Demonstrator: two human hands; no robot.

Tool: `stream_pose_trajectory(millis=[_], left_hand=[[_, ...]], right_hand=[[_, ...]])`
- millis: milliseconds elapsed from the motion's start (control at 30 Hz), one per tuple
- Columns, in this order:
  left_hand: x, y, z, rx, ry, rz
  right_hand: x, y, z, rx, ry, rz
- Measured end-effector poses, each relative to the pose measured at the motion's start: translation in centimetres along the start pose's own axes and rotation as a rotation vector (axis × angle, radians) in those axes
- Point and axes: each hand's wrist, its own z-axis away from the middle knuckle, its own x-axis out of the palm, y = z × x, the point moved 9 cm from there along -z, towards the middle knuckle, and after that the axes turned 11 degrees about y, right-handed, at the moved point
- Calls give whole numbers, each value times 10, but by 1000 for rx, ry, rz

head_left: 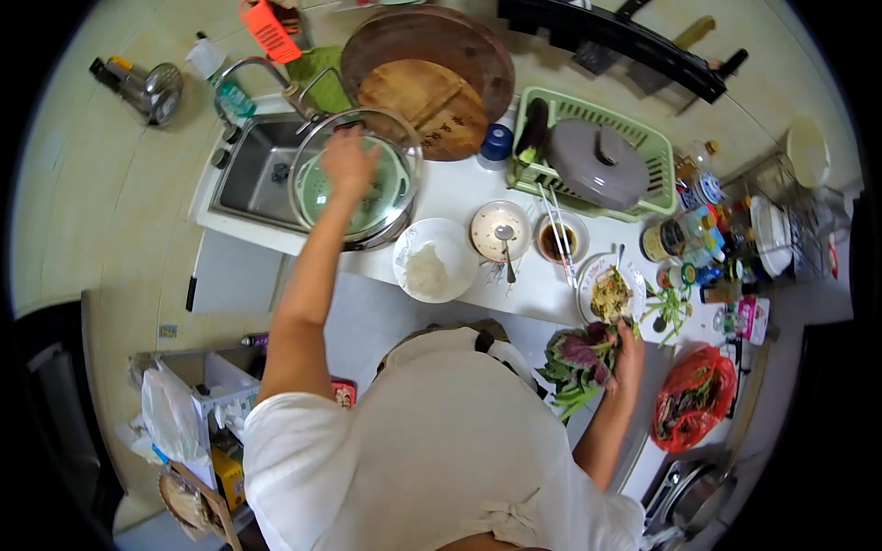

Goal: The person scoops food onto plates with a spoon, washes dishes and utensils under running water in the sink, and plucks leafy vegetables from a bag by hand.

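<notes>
The left hand [349, 167] grasps a round clear-glass lid [386, 154], likely fragile; the right hand [628, 360] clasps purple-green leafy vegetables [579, 358], probably soft, best held by stems.

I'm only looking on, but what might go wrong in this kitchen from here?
The left hand holds a round clear-glass lid; if it slips, it might knock against the rectangular steel sink beside it.

The right hand grips purple-and-green leafy vegetables close to a round white plate of food, so leaves may brush the plate or drop past the white counter's edge.

Long pale chopsticks rest across a small bowl of dark sauce; a bump could tip them.
</notes>
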Motion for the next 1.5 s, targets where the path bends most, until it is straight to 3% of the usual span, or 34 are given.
stream_pose_trajectory(millis=[67,133,333,667,800,900,1033,1100,1333,1500], left_hand=[[19,-42,14,10,-33,-167],[43,-62,18,-25,-216,53],[50,-65,12,31,-162,165],[-91,-35,-10,150,84,285],[-140,23,-19,230,23,481],[-133,82,-24,284,-128,631],[-128,197,-24,529,-125,716],[-121,256,-24,586,-224,717],[-29,426,-27,653,-387,643],[16,487,-20,565,-536,566]], right_hand=[[12,-2,4,4,19,14],[27,0,5,10,-30,32],[43,-2,19,3,-62,23],[4,3,30,-5,43,-17],[0,5,34,9,49,-16],[-4,6,35,22,80,-58],[-16,2,34,-40,78,-15],[-25,2,35,-40,96,-11],[-70,15,44,11,218,-73],[-105,26,51,29,311,-154]])
